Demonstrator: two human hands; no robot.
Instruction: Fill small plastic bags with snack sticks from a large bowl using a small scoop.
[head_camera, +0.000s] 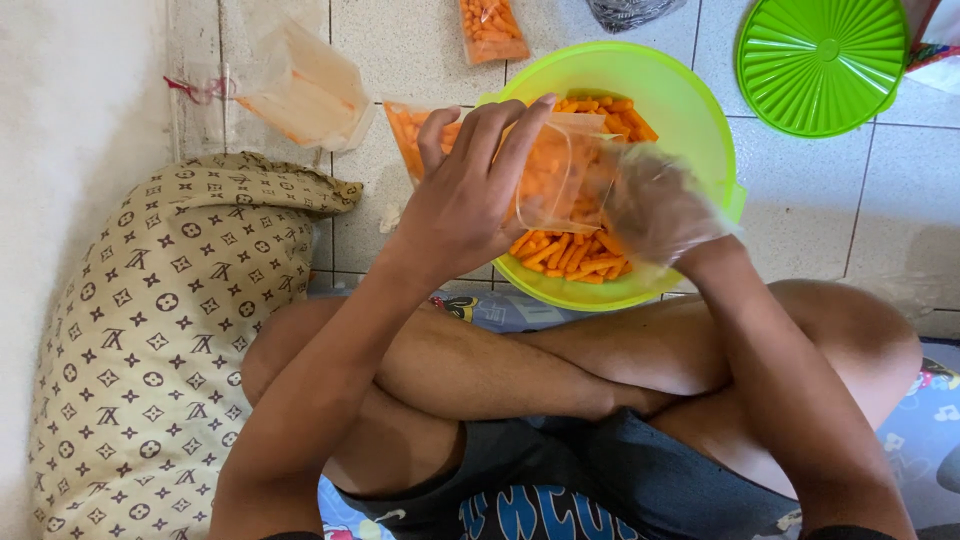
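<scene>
Bag (545, 170) of orange sticks sits over green bowl (690, 110); I see left hand (465, 195) pinching its mouth, gloved right hand (655, 210) cupped at the opening. Likely light, floppy, slippery; grip by rim.

You hold a thin, clear, glossy plastic bag (560, 175) over a smooth, shiny green plastic bowl (690, 110), your right hand (655, 210) inside a filmy clear plastic glove. At the upper right lies a ribbed plastic lid (820, 62); at the left, a matt patterned cloth pillow (170, 330) on speckled floor tiles (800, 190).
</scene>
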